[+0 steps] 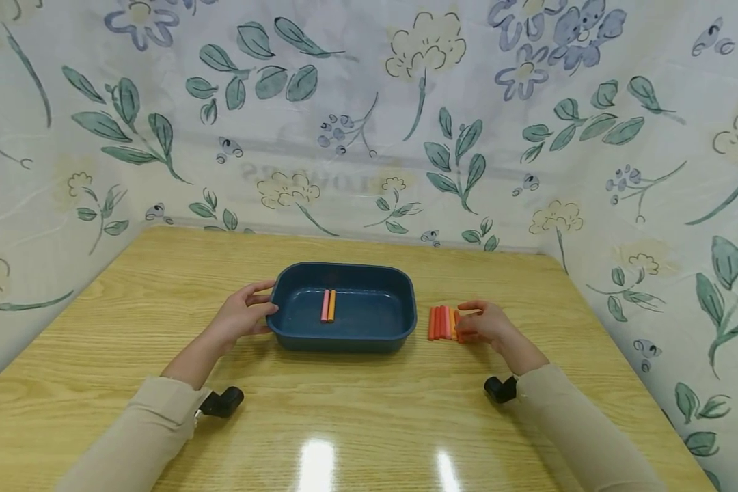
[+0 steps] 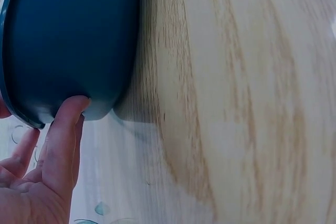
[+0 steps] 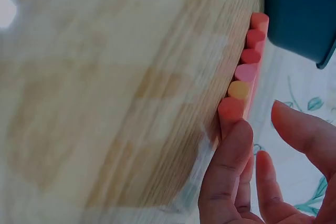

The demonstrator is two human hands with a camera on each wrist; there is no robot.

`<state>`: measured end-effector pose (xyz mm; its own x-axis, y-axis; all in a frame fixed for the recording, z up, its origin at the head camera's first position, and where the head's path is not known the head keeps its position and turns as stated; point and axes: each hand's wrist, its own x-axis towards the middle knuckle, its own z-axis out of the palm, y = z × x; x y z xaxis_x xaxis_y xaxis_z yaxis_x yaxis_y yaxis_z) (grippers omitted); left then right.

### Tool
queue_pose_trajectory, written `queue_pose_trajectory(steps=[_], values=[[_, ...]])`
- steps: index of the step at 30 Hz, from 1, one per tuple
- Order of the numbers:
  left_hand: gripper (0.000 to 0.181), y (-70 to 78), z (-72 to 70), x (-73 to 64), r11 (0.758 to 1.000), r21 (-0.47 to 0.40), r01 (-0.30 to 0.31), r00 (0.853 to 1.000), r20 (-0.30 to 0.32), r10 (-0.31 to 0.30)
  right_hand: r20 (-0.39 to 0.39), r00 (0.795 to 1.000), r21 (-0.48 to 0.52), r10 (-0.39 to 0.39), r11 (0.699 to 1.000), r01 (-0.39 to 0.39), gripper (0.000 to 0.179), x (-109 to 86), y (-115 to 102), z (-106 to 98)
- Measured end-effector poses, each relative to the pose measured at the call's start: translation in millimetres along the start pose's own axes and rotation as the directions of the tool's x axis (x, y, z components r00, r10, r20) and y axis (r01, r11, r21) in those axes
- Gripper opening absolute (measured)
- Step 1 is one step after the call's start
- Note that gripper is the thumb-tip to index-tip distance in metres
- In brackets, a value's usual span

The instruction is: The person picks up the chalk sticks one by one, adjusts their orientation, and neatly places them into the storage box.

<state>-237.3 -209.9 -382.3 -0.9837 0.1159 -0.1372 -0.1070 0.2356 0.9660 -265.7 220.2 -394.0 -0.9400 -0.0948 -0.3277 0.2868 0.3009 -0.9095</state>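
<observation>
My left hand (image 1: 244,312) holds the near-left end of a dark blue tub (image 1: 341,344). In the left wrist view, the fingers (image 2: 60,145) press the outer wall, and another fingertip shows past the rim. Inside the tub lie a pink chalk-like stick (image 1: 325,306) and an orange one (image 1: 331,306), side by side. My right hand (image 1: 487,324) is at the right end of a row of similar sticks (image 1: 439,322) in red, pink and yellow-orange. One fingertip touches the end orange-red stick (image 3: 231,109), while the thumb stands apart from it.
The row lies just right of the tub on a wood-grain table (image 1: 369,403). A cloth printed with flowers and leaves (image 1: 344,123) hangs behind and along the sides. Black wrist-worn devices (image 1: 221,402) show below both hands.
</observation>
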Motion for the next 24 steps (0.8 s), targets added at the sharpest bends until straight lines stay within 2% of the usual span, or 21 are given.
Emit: queue_pose_trajectory(steps=[16, 24], values=[[0.057, 0.8, 0.5, 0.1, 1.000, -0.001, 0.010, 1.000, -0.014, -0.010, 0.092, 0.990, -0.107, 0.106, 0.990, -0.096, 0.063, 9.8, 1, -9], [0.057, 0.7, 0.8, 0.4, 1.000, 0.003, 0.006, 1.000, -0.012, -0.006, 0.115, 0.992, -0.053, 0.044, 0.998, -0.038, 0.064, 7.5, 1, -11]])
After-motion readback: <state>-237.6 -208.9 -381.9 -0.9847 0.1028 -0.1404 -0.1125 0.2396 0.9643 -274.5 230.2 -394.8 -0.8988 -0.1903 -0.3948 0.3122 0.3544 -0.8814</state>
